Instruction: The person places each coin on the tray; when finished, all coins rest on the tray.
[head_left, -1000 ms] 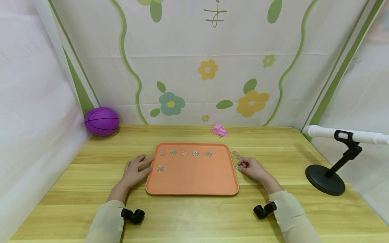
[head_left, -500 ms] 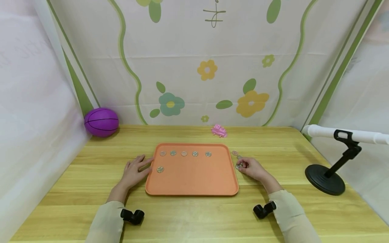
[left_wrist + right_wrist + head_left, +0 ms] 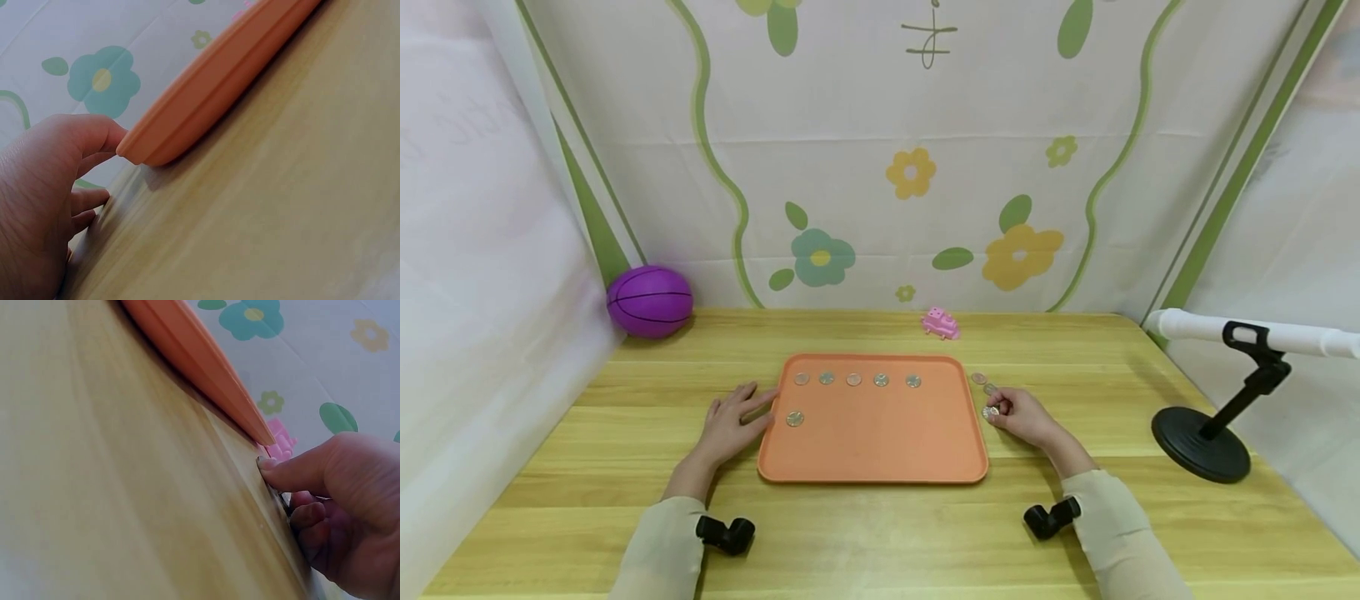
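An orange tray (image 3: 872, 450) lies on the table, with a row of several coins (image 3: 853, 380) along its far side and one coin (image 3: 794, 418) below the row's left end. My left hand (image 3: 727, 427) rests at the tray's left edge, fingers spread; in the left wrist view the fingertips touch the tray rim (image 3: 131, 147). Just outside the right edge, my right hand (image 3: 1026, 417) pinches a silvery coin (image 3: 995, 411) between thumb and fingers, low over the table. Two more coins lie beyond those fingers, one reddish (image 3: 979, 378) and one silvery (image 3: 989, 388).
A pink toy (image 3: 941, 323) stands behind the tray near the table's back edge. At the back left sits a purple ball (image 3: 651, 302). A black stand (image 3: 1202, 444) with a white tube (image 3: 1300, 335) is on the right. Printed cloth surrounds the table.
The right hand stays in place, its fingers shifting slightly so that more of the pinched coin shows. The left hand and the coins on the tray look unmoved.
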Demonstrator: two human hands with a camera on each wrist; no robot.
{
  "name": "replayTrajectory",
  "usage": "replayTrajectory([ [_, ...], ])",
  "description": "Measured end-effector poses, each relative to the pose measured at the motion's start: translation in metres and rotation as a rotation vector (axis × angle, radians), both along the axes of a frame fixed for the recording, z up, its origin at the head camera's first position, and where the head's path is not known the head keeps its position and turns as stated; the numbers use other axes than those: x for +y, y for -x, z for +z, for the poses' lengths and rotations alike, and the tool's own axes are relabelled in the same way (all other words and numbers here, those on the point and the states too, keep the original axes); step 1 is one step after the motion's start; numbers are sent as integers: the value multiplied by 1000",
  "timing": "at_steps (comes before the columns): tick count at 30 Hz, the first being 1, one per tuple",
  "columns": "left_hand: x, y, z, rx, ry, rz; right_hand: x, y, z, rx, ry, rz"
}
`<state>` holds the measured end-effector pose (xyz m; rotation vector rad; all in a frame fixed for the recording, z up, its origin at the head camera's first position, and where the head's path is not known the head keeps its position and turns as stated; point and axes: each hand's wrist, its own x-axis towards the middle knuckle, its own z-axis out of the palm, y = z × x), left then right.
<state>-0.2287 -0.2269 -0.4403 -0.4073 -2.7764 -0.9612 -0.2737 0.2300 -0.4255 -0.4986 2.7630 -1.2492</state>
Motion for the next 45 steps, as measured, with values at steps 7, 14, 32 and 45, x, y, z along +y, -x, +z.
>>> replayTrajectory([
  [7,1,-1,2,-4,-1,-1,3,-2,-3,31,52,-6],
  [14,1,0,2,8,4,-4,4,-3,-4,63,51,-14],
  [32,0,-1,1,1,-8,-9,-7,10,33,-181,349,-64],
  [45,1,-2,1,-1,-18,-7,-91,27,69,-177,424,66],
])
